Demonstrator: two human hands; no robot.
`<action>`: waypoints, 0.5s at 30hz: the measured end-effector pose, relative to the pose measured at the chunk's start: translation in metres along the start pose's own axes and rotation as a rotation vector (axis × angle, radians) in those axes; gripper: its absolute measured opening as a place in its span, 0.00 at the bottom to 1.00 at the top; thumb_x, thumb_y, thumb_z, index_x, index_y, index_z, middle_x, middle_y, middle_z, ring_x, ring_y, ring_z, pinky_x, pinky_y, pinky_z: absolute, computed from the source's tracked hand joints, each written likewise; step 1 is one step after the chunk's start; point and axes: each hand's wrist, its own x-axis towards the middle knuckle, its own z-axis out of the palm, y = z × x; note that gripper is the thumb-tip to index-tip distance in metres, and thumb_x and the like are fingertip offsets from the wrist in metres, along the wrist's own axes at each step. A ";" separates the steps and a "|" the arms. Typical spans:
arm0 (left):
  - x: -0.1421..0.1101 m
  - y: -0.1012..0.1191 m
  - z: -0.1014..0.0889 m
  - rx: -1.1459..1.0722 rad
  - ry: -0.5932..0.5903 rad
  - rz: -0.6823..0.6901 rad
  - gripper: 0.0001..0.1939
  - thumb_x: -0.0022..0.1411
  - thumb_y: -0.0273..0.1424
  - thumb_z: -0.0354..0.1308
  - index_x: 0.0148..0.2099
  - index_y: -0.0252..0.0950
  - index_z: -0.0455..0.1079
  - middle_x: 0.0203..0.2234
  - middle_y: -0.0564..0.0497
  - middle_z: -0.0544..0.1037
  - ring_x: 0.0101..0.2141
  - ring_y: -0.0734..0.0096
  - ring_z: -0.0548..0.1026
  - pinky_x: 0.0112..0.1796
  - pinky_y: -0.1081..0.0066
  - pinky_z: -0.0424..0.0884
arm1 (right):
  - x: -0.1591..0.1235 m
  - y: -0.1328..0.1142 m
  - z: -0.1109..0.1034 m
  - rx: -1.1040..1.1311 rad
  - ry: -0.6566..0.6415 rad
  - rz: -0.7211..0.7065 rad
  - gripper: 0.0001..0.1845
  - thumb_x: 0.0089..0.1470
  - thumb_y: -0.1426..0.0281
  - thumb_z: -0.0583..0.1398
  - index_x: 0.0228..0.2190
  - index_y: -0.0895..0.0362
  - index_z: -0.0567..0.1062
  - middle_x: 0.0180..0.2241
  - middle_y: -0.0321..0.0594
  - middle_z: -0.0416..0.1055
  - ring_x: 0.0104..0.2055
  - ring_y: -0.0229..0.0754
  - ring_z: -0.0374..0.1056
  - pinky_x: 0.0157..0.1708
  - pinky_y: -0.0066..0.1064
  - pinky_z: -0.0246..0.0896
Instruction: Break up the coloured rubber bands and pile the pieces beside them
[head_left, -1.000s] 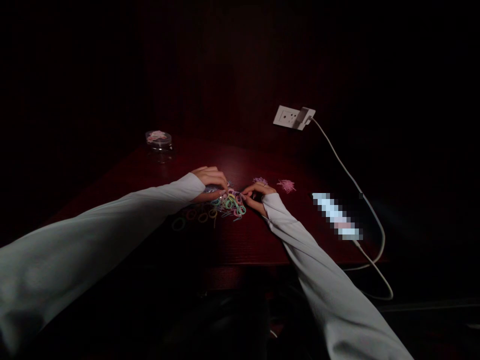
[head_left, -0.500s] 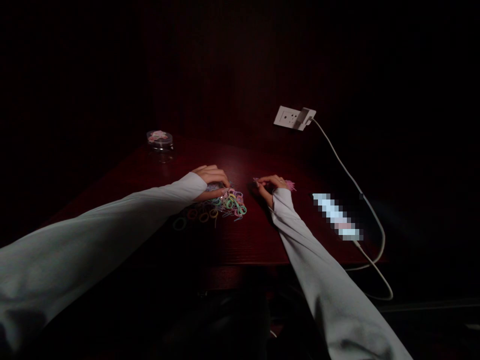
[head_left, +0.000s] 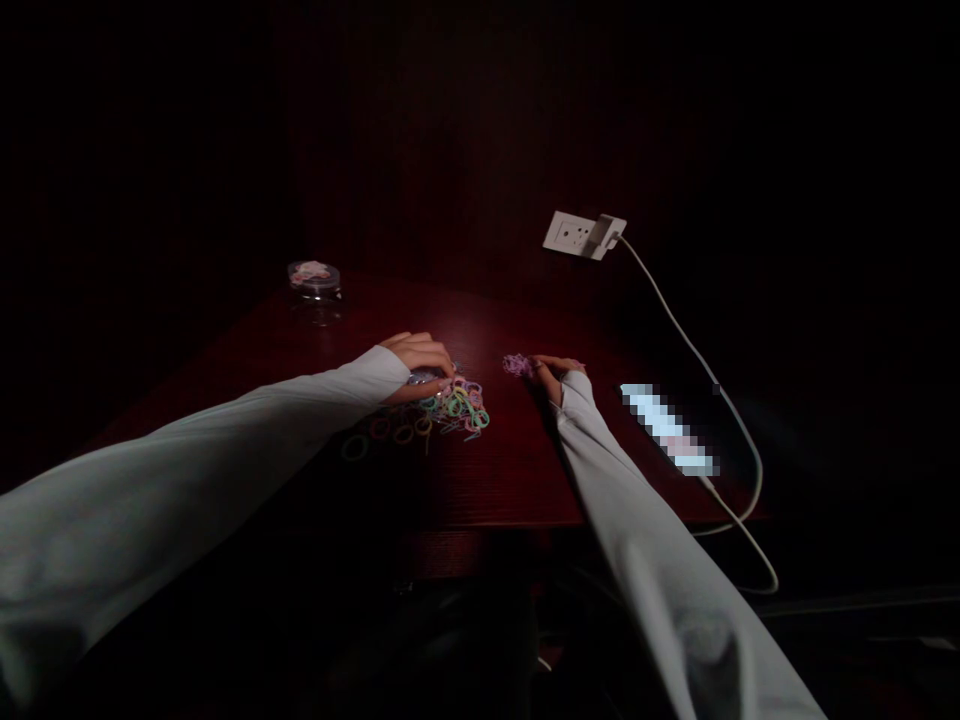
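My left hand (head_left: pixel 424 365) lies palm down, its fingers stretched out, over a pile of mixed-colour small hair bands (head_left: pixel 456 403). The pile shows green, yellow, pink and blue loops, and part of it is hidden under the hand. To the right, my right hand (head_left: pixel 553 376) is beside a small heap of purple bands (head_left: pixel 516 365). Its thumb and index finger come together close to that heap; whether a band is between them cannot be made out. A bit of pink shows just behind the right hand, mostly covered by it.
A round clear container with a pink-and-white top (head_left: pixel 313 275) stands at the back left of the dark red table (head_left: pixel 480 490). On the right lies a lit phone (head_left: pixel 670 430), with a white cable (head_left: pixel 701 352) running to a wall socket (head_left: pixel 574 235). The surroundings are very dark.
My right hand has drawn back to the right, uncovering the purple heap and hiding more of the pink bands. My left hand has stayed at the mixed pile.
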 end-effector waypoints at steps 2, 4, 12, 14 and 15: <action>0.000 -0.003 0.002 0.001 0.008 0.008 0.17 0.74 0.43 0.50 0.48 0.42 0.77 0.43 0.51 0.82 0.45 0.64 0.74 0.44 0.65 0.60 | -0.002 -0.005 -0.002 0.037 0.033 -0.001 0.20 0.58 0.57 0.57 0.38 0.54 0.85 0.39 0.47 0.81 0.42 0.50 0.73 0.48 0.44 0.65; 0.001 -0.005 0.003 0.003 0.013 0.014 0.17 0.73 0.43 0.50 0.48 0.42 0.78 0.43 0.51 0.82 0.45 0.64 0.74 0.44 0.65 0.60 | -0.005 -0.014 -0.005 0.064 0.061 -0.028 0.18 0.59 0.58 0.57 0.38 0.53 0.84 0.40 0.45 0.81 0.43 0.50 0.71 0.51 0.44 0.63; 0.001 0.000 0.000 0.023 0.022 0.014 0.17 0.74 0.42 0.50 0.47 0.41 0.78 0.42 0.50 0.82 0.44 0.64 0.74 0.44 0.66 0.61 | -0.025 -0.051 0.003 0.096 -0.239 -0.424 0.08 0.55 0.61 0.66 0.36 0.49 0.81 0.38 0.38 0.77 0.44 0.46 0.70 0.53 0.43 0.60; 0.001 0.004 -0.001 0.028 0.024 0.018 0.16 0.74 0.40 0.50 0.49 0.41 0.78 0.44 0.50 0.82 0.45 0.64 0.74 0.46 0.65 0.61 | -0.027 -0.055 0.005 0.089 -0.327 -0.441 0.08 0.54 0.60 0.67 0.36 0.49 0.81 0.40 0.37 0.77 0.45 0.46 0.70 0.55 0.42 0.59; 0.000 0.006 -0.001 0.028 0.020 0.023 0.16 0.73 0.39 0.51 0.51 0.41 0.77 0.46 0.50 0.82 0.46 0.64 0.74 0.46 0.65 0.61 | -0.028 -0.057 0.005 0.085 -0.357 -0.438 0.08 0.53 0.60 0.68 0.36 0.48 0.81 0.41 0.37 0.76 0.46 0.46 0.71 0.56 0.42 0.60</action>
